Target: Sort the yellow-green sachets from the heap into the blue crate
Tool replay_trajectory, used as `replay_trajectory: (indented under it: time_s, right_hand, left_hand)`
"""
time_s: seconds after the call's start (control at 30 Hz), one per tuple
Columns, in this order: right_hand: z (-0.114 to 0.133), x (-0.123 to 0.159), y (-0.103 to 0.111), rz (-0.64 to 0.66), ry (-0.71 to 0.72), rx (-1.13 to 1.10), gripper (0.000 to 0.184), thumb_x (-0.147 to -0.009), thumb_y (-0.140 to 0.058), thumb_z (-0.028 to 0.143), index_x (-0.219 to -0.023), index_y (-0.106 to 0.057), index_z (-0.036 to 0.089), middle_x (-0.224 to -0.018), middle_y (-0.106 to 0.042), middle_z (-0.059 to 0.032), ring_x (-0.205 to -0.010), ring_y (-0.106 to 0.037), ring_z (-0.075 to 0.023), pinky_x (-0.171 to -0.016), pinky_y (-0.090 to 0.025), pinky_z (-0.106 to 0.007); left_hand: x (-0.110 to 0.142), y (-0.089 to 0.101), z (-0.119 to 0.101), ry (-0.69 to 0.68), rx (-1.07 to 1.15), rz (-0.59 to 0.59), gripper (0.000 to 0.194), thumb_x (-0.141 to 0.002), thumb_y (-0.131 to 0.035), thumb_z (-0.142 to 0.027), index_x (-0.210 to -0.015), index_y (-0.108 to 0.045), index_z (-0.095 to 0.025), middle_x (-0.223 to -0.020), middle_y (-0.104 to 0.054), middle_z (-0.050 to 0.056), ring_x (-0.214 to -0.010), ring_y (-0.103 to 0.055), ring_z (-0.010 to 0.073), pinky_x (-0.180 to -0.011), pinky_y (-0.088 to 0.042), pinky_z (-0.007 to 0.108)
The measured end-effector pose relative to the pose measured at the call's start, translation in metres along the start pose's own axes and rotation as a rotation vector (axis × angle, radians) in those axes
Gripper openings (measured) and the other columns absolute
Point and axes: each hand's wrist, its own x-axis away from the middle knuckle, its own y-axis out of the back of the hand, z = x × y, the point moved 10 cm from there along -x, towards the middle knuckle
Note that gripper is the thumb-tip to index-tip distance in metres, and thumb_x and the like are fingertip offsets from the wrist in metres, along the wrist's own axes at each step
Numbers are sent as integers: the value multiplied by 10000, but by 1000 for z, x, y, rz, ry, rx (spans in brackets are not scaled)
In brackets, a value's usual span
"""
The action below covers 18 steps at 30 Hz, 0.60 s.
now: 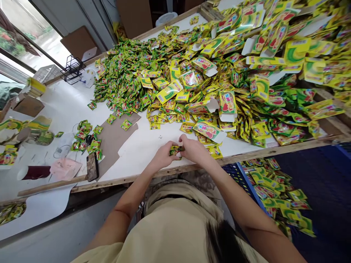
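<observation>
Where daylight enters, the white table (142, 146) bears heaped packets (131, 69).

We see daylight entering brightly through the window (52, 42) at the upper left, where the outdoor view washes out to near white. The white tabletop (150, 142) looks pale and fairly evenly lit, with soft shadows beneath the hands (178, 153). We notice glints on the glossy cartons (190, 79). The space under the table's edge and the blue crate (323, 182) fall dim. Wide-angle distortion stretches things toward the edges, the upper right looks smeared, and we find the small packet (175, 150) too indistinct to read.
</observation>
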Motion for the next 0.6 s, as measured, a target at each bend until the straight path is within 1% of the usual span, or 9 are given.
replay_trajectory:
  time_s: [0.1,0.17,0.23,0.3,0.37,0.4,0.47,0.53,0.6]
  right_hand:
    - [6,5,-6,42,204,-253,696,-709,-655,185,-1346,-376,152,-1241,-581,-164,-926,-628,-231,-725,-459,-294]
    - [6,6,-11,78,267,-400,753,-721,-643,203,-1406,-329,192,-1253,-590,-125,-861,-636,-194,-711,-464,-272]
    - [-11,5,-11,26,183,-442,599,-751,-599,196,-1332,-452,195,-1121,-662,-89,-829,-635,-192,-713,-457,-272]
    - [-33,10,-5,-46,87,-441,333,-778,-563,204,-1106,-617,179,-953,-697,-69,-829,-625,-204,-727,-449,-287]
    - [-55,24,3,-73,55,-512,182,-785,-575,262,-922,-657,175,-853,-688,-49,-797,-608,-205,-714,-451,-295]
    - [-69,34,8,-99,40,-586,179,-780,-592,306,-891,-652,179,-837,-680,-39,-788,-599,-202,-709,-457,-296]
    - [-103,57,21,-202,-33,-785,233,-771,-612,385,-896,-631,189,-846,-664,-26,-790,-591,-196,-706,-474,-298]
    - [-138,79,30,-355,-151,-955,265,-768,-606,422,-918,-602,204,-864,-651,-17,-779,-591,-188,-702,-487,-302]
    - [-161,96,34,-501,-246,-1027,258,-762,-599,424,-913,-577,215,-863,-639,-13,-771,-588,-184,-712,-492,-309]
  left_hand:
    - [-3,-3,2,3,-2,-24,507,-709,-649,-160,-1169,-444,-219,-1083,-618,52,-957,-595,217,-835,-462,345]
    - [-7,-7,-2,-24,-39,-38,530,-716,-611,-115,-1196,-407,-210,-1137,-585,81,-1001,-585,226,-853,-463,355]
    - [-12,-10,-10,-62,-76,-44,562,-715,-606,-98,-1219,-378,-199,-1179,-541,108,-1031,-574,234,-867,-466,365]
    - [-20,-12,-23,-111,-72,-1,636,-702,-662,-141,-1252,-348,-194,-1198,-504,123,-1030,-575,237,-866,-473,370]
    - [-30,-12,-46,-211,-59,73,733,-667,-744,-247,-1276,-339,-196,-1233,-470,142,-1070,-561,252,-891,-470,383]
    - [-36,-12,-60,-282,-73,103,750,-658,-763,-301,-1278,-352,-201,-1270,-446,153,-1116,-538,265,-922,-456,395]
    - [-53,-12,-88,-436,-174,110,659,-693,-740,-350,-1250,-412,-218,-1338,-415,153,-1244,-438,290,-1006,-391,423]
    - [-75,-23,-107,-520,-316,105,552,-733,-705,-284,-1220,-453,-223,-1346,-438,128,-1282,-386,290,-1042,-337,433]
    - [-100,-37,-120,-533,-444,65,533,-726,-685,-175,-1212,-472,-217,-1319,-472,117,-1265,-386,298,-1036,-315,440]
